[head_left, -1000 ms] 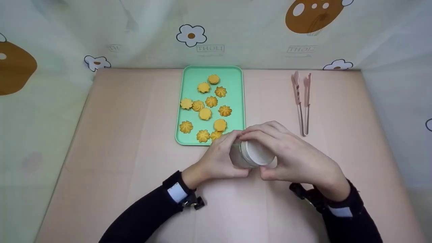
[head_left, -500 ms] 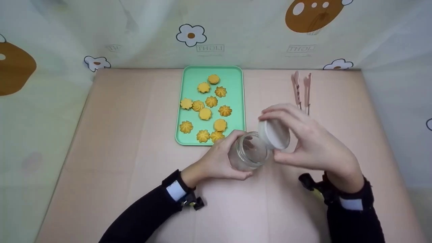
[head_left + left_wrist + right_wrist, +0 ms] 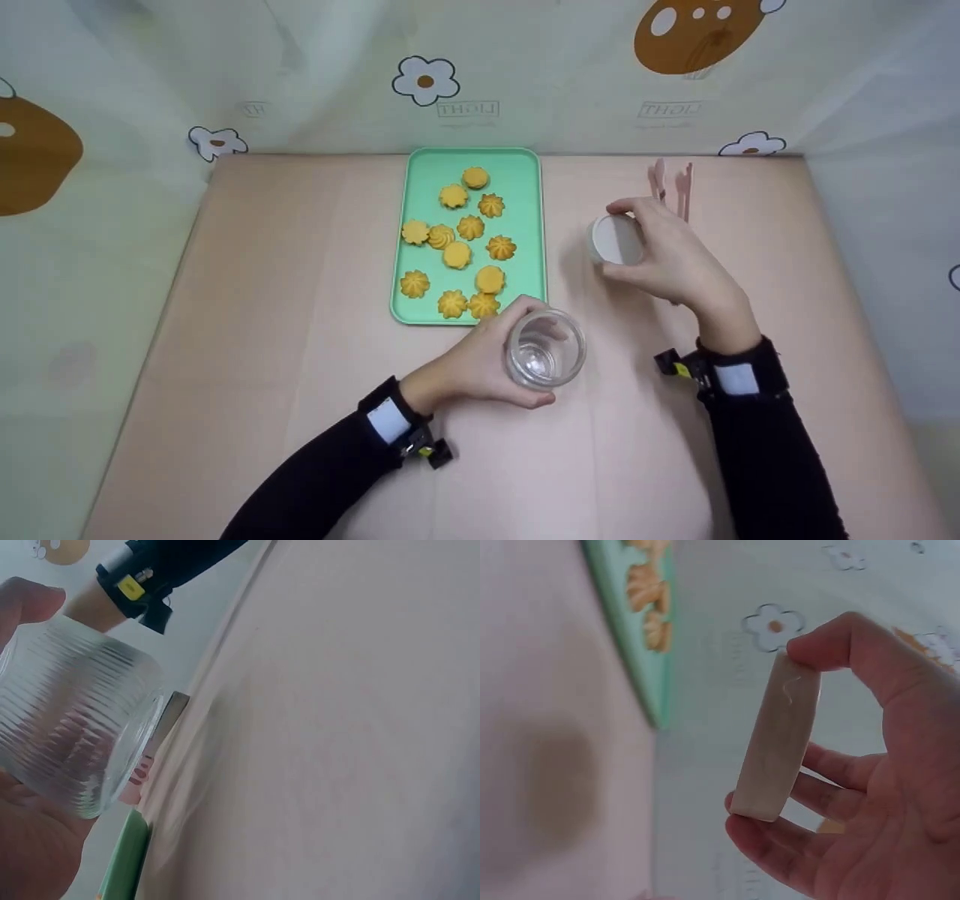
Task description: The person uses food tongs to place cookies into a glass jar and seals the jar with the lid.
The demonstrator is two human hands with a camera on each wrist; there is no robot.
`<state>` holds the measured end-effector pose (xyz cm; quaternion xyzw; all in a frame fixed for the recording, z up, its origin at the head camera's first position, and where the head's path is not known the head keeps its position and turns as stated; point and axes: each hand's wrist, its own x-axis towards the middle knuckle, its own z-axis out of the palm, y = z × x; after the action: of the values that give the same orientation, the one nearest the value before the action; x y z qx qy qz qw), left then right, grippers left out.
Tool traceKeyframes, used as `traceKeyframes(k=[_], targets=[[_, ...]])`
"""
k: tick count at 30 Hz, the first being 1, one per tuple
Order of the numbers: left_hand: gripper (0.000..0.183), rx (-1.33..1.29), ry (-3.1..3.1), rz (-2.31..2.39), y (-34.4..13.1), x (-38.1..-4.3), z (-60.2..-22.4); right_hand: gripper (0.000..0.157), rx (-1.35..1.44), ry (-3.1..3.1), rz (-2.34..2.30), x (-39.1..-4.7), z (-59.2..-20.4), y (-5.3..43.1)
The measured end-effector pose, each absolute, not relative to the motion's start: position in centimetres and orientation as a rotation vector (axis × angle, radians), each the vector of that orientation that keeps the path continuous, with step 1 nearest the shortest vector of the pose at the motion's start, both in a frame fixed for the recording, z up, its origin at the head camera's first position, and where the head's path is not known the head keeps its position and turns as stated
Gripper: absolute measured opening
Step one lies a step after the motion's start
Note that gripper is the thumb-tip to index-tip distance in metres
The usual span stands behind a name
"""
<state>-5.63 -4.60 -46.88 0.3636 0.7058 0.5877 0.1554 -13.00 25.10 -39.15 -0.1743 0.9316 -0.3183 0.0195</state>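
My left hand (image 3: 484, 360) grips a clear glass jar (image 3: 546, 349) with its mouth uncovered, just in front of the tray. Fine ribs run round the jar's wall in the left wrist view, where the glass jar (image 3: 75, 712) lies between thumb and fingers. To the right, my right hand (image 3: 675, 259) holds a round whitish lid (image 3: 617, 240) by its edge, thumb on one side and fingertips on the other. Seen edge-on in the right wrist view, the lid (image 3: 777, 739) is held up off the table, its shadow on the cloth.
A mint-green tray (image 3: 525, 180) at the back middle bears several piped cookies (image 3: 457, 255), some flat side up. Tongs with pink tips (image 3: 683, 187) lie at the back right, partly behind my right hand. A patterned curtain (image 3: 337, 82) stands behind the pinkish table (image 3: 262, 300).
The lid has come off the jar and moved right and back in my right hand. My left hand stays put with the jar, whose mouth now faces up toward the head camera.
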Motion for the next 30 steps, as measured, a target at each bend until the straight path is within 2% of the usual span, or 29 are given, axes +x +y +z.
traceKeyframes(k=[13,30], targets=[[0.088,1.005,1.887,1.658,-5.1,-5.7,-47.4,0.08,-0.407,2.943,-0.901,-15.6,-43.9,25.5],[0.09,1.051,1.793,1.698,-5.5,-6.2,-48.6,0.081,-0.388,2.879,-0.824,-16.0,-45.0,25.6]])
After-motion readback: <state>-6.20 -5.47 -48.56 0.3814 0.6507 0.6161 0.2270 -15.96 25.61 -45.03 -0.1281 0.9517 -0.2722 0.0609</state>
